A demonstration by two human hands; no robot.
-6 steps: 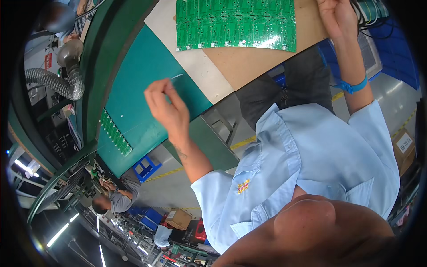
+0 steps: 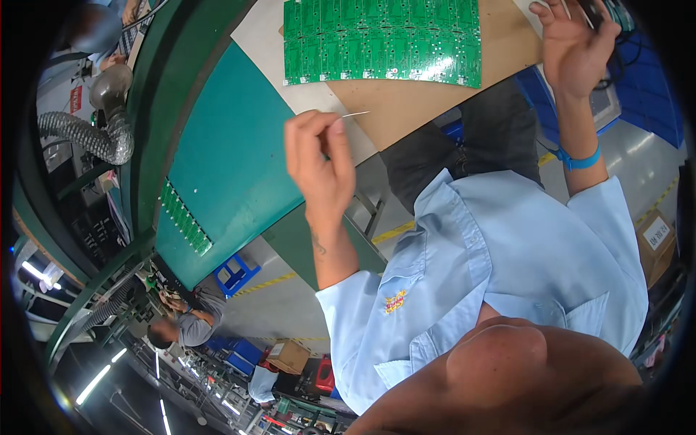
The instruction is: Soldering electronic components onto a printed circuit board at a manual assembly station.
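The left hand's (image 2: pixel 319 156) grip is pinched closed on one end of a thin pale wire (image 2: pixel 357 114), its free end over the brown board (image 2: pixel 406 109). The wire looks light and easily bent, best pinched between fingertips. The green circuit sheet (image 2: pixel 382 45), lying on that board, seems stiff, slick and fragile: hold its edges. The right hand (image 2: pixel 576 61) is loosely curled; I cannot tell whether it holds anything.

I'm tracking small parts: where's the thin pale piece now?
In the head view's upper middle, the thin pale piece is pinched in the left hand, below the green circuit panel.
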